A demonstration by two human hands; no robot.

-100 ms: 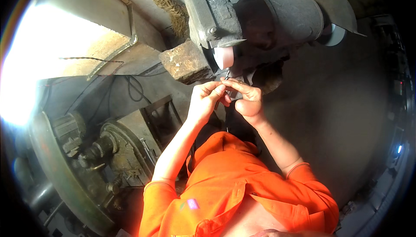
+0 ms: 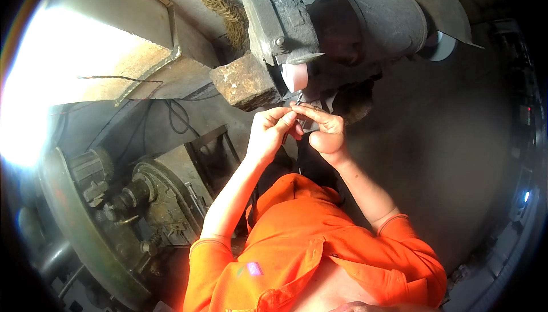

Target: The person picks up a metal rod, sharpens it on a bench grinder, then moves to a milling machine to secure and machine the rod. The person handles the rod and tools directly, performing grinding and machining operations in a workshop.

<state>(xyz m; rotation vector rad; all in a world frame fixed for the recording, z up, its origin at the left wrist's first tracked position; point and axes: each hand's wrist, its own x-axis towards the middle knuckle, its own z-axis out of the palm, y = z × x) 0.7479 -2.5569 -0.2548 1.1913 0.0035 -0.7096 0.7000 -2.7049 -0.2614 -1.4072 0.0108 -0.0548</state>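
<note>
My left hand (image 2: 269, 132) pinches a thin metal drill bit (image 2: 299, 96) between thumb and fingers. From the other side my right hand (image 2: 329, 132) closes on the same bit, its fingertips meeting those of the left. The bit's tip points up at the pale grinding wheel (image 2: 295, 77) of a bench grinder (image 2: 388, 20), at or very near its lower edge; actual contact is too small to make out. Most of the bit's shank is hidden by my fingers. A grey metal guard (image 2: 267, 18) covers the wheel's upper part.
Left of the wheel sits a rough stone block (image 2: 244, 81). A second pale wheel (image 2: 442, 47) shows at the grinder's far right end. Dark green machinery (image 2: 160, 195) stands at the lower left, below a bench with loose cables (image 2: 180, 119). A straw broom (image 2: 228, 12) leans behind.
</note>
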